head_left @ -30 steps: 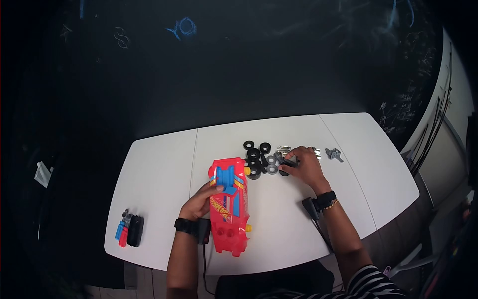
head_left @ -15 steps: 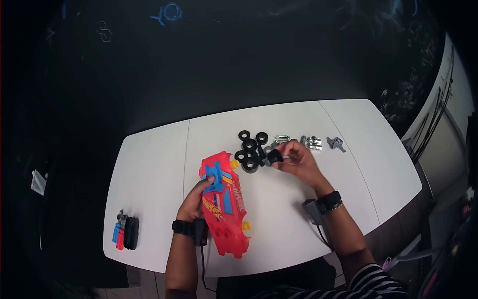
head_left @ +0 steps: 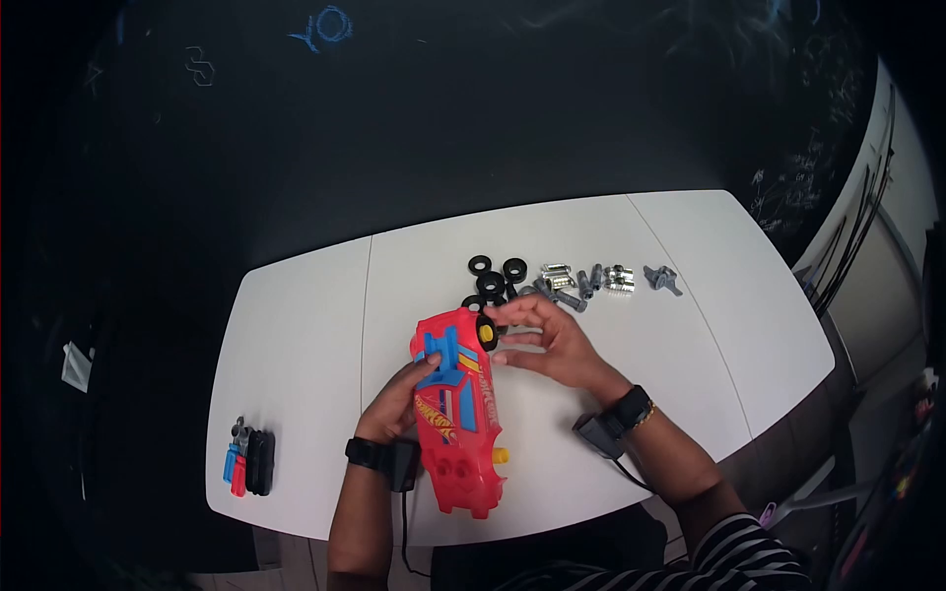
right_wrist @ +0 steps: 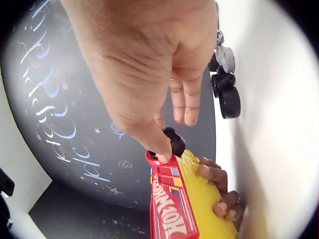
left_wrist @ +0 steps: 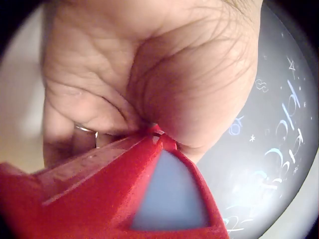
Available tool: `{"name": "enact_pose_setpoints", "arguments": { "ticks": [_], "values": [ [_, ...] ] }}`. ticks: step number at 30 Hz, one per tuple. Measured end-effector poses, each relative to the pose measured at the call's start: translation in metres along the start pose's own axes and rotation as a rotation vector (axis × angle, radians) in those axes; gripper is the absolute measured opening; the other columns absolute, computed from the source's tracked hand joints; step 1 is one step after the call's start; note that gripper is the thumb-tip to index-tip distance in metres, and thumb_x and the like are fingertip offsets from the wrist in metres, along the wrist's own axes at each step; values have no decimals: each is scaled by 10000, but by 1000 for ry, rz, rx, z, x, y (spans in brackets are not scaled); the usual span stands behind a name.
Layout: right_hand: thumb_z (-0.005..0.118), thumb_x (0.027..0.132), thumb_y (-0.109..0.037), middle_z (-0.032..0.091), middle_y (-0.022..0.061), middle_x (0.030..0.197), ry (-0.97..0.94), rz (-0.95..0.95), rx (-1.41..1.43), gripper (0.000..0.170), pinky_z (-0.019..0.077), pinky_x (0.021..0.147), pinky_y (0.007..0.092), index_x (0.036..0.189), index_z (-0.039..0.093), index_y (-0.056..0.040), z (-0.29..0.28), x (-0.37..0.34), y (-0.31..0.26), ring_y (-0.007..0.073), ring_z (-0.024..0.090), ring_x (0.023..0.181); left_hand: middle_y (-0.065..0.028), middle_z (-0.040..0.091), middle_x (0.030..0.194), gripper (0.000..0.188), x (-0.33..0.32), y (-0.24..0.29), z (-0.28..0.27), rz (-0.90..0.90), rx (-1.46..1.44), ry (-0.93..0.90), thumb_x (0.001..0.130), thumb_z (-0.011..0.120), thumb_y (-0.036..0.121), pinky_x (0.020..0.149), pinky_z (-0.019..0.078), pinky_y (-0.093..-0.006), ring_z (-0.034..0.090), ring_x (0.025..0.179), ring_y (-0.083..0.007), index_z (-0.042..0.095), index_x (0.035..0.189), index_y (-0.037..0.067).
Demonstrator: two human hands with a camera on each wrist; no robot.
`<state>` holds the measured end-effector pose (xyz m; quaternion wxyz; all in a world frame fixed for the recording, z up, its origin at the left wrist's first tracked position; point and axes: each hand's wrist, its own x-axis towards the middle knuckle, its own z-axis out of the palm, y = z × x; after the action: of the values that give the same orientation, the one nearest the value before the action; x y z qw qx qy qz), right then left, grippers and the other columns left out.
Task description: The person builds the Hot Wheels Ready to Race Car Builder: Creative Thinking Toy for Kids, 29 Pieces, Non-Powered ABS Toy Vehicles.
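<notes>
Here's the red toy car [head_left: 455, 414], blue and yellow on top, yellow underneath, top side up over the white worktop [head_left: 315, 394], and the black wheel [right_wrist: 175, 141] rings its far yellow stub [head_left: 485, 334], beside the body!

Wheel [right_wrist: 177, 143] on toy car [head_left: 453, 414], loose wheels [head_left: 490, 286] behind, small parts [head_left: 584, 286] to their right, tools [head_left: 237, 475] far left

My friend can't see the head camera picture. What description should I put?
A left hand grips a red plastic toy car with blue parts while the right hand holds a round black wheel around one yellow peg. More black wheels and grey parts lie beyond on a white table.
</notes>
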<state>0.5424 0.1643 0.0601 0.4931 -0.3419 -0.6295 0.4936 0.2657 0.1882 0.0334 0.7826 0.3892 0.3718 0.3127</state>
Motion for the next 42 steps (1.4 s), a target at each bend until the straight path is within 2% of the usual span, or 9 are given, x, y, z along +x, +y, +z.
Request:
{"name": "enact_pose_setpoints", "arguments": {
  "ticks": [4,6,7,16,23,26,28,35,42],
  "values": [
    [809,890,-61,673,52,1347,190,-56,-79,430,514,1092,395,1281,637,-105,-27,4,-1,183,621,1255,-128,705,1247,606,2,-2,-4,-4,-92,17,995,680,476,952,608,-357,725,1099,-204,557,1383,26],
    [820,861,-110,704,74,1220,236,-99,-901,339,469,1115,451,1184,720,-109,-51,0,13,253,650,1159,-128,712,1242,589,0,1,-2,-7,-124,36,999,678,468,951,609,-363,727,1090,-211,565,1381,34],
    [828,833,-193,704,92,1082,253,-156,-986,310,429,1120,468,1131,760,-145,-51,-1,13,310,641,1085,-128,712,1242,589,1,0,-2,-4,-124,35,999,678,468,951,609,-363,727,1090,-211,565,1381,34],
    [862,797,-325,703,77,981,98,18,-1152,230,508,993,418,916,792,-141,-51,-8,13,262,660,1010,-155,712,1233,550,1,0,-2,3,-286,49,1017,661,431,933,624,-423,736,1061,-249,557,1374,27],
    [872,826,-233,743,60,1002,94,97,-909,235,573,846,338,937,764,-57,-42,-9,-3,188,716,894,-128,714,1242,552,3,-1,-4,-26,-237,12,1019,658,450,938,616,-378,732,1072,-216,573,1380,42],
    [872,838,-190,739,28,1121,148,239,-336,290,575,885,332,1077,766,-65,-18,3,-15,141,697,995,-129,713,1243,550,0,3,2,-43,-241,1,1023,656,440,937,616,-376,731,1073,-212,563,1390,42],
    [846,873,-103,729,15,1176,129,2,23,416,572,946,299,1265,712,-76,0,10,-16,96,678,1053,-130,714,1241,547,-2,3,2,-59,-240,-1,1025,656,433,936,617,-376,732,1072,-209,557,1395,43],
    [839,892,-155,675,50,1311,-4,-48,-203,506,573,984,292,1370,677,-120,7,17,-16,143,644,1167,-133,704,1252,541,-1,4,0,-46,-221,17,1028,654,420,919,623,-366,728,1075,-203,545,1404,46],
    [882,849,-203,673,25,1214,26,-94,-315,481,554,903,265,1301,723,-161,6,20,-16,127,628,1074,-136,703,1246,545,-4,7,5,-59,-184,16,1026,655,424,909,628,-378,732,1066,-209,545,1396,39]
  ]
}}
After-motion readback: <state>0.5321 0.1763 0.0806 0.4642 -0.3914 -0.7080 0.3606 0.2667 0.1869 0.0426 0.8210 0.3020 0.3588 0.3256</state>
